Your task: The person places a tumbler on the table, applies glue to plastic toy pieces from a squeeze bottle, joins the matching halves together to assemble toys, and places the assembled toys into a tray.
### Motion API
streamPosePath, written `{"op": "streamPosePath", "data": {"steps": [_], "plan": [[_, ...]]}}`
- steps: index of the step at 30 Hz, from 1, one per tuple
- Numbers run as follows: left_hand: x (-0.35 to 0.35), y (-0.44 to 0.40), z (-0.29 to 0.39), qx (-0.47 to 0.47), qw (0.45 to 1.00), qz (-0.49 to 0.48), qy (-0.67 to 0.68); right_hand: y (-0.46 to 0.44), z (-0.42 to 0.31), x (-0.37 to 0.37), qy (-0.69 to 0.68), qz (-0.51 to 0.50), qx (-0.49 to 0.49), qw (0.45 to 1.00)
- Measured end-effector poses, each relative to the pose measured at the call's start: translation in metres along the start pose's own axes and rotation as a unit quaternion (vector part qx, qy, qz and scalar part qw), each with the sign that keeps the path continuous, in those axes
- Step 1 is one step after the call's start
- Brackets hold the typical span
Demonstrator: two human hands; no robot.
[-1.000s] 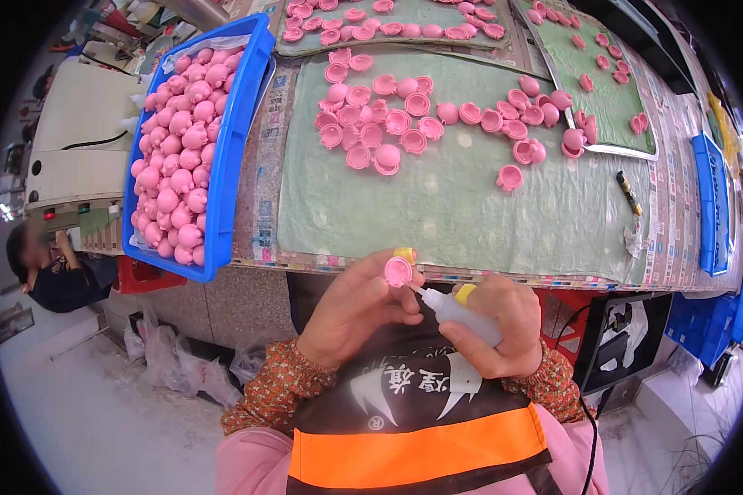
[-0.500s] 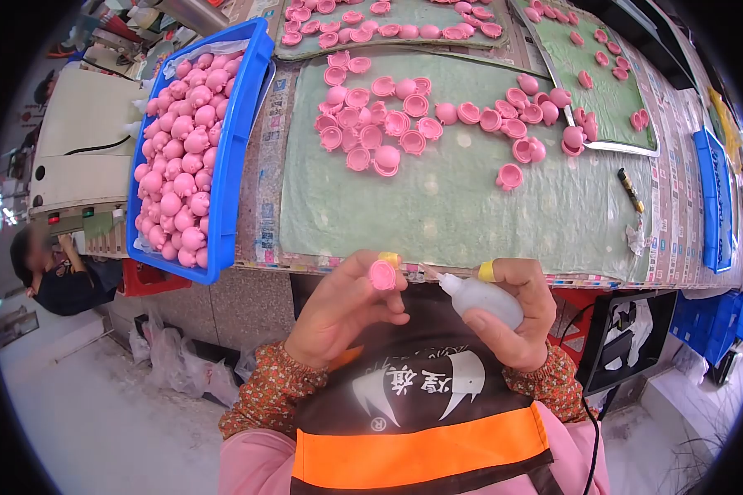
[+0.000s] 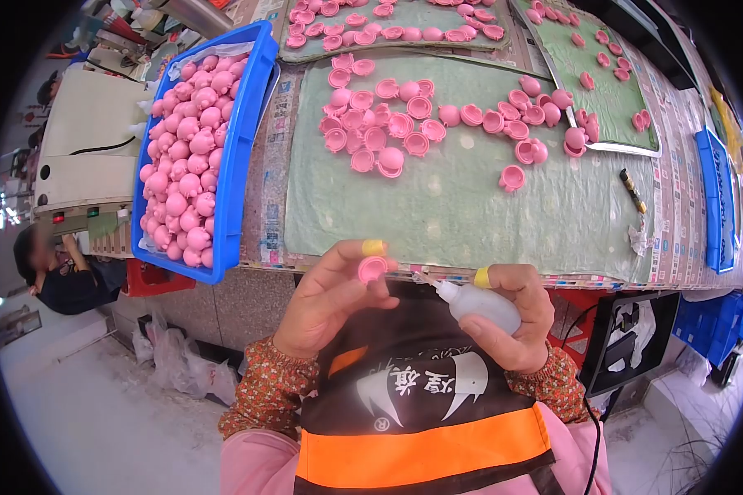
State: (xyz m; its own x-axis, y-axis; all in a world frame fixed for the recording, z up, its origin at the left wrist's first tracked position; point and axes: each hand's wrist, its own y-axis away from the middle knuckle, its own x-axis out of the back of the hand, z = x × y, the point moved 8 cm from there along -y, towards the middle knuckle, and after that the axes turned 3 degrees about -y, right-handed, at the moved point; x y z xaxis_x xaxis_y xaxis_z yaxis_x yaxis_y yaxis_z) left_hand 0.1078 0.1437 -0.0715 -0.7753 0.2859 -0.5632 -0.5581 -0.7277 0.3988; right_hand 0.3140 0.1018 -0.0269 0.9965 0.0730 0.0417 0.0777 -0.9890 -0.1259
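Observation:
Between the thumb and fingers of my left hand (image 3: 326, 297) is a small pink half-shell (image 3: 372, 269), its hollow side showing. Yellow tape wraps a fingertip on each hand. My right hand (image 3: 516, 318) is closed around a translucent white squeeze bottle (image 3: 485, 307), whose thin nozzle points left toward the half-shell without touching it. Both hands are just off the table's near edge, above a dark apron. Beyond them, many loose pink half-shells (image 3: 416, 144) lie on a green cloth-like mat (image 3: 437, 223), some hollow side up, others dome up.
At left a blue bin (image 3: 238, 177) is heaped with round pink pieces (image 3: 188, 157). More half-shells lie on green boards at the back and right. A dark pen-like stick (image 3: 632, 190) rests on the mat's right side. A person (image 3: 62, 268) sits at far left.
My left hand has shifted slightly left with the half-shell, which is now turned a little differently. The bottle's nozzle is farther from it. My right hand has barely moved.

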Motion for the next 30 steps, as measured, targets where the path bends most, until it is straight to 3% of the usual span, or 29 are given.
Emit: {"op": "streamPosePath", "data": {"steps": [8, 10, 15, 30], "plan": [[-0.001, -0.001, 0.001, -0.002, 1.0, -0.011, -0.003, 0.003, -0.001, -0.002, 0.021, 0.015, 0.033, 0.999], [-0.002, -0.001, 0.0, -0.003, 1.0, -0.014, 0.006, 0.005, 0.0, -0.006, 0.029, -0.033, 0.013, 0.999], [-0.003, -0.001, -0.005, -0.002, 0.998, -0.026, 0.055, 0.004, -0.002, -0.008, 0.027, -0.037, 0.03, 0.998], [-0.009, -0.006, -0.015, 0.058, 0.995, -0.043, 0.07, -0.01, -0.018, -0.015, 0.071, -0.05, 0.094, 0.992]]}}
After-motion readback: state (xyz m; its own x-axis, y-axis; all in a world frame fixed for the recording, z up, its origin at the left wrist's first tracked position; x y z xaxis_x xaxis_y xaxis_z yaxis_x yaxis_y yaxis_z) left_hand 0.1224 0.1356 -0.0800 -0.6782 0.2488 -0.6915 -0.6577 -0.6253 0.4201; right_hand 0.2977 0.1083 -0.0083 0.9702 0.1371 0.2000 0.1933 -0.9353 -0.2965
